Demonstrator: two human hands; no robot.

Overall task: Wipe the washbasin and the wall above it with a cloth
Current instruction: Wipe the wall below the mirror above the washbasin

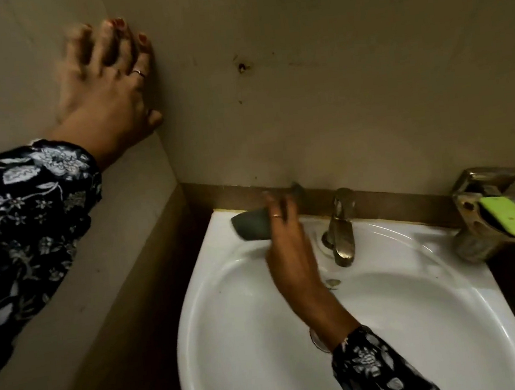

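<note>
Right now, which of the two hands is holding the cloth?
The right hand, low over the back rim of the washbasin, holds the dark cloth. The left hand holds nothing and rests spread on the wall.

The white washbasin (264, 337) is a rounded oval bowl set in the corner, its back edge against a brown strip at the foot of the wall (331, 60). The wall is dull beige, marked with dark spots and a small hole. The dark grey cloth (250, 229) lies bunched on the basin's back left rim.
</note>
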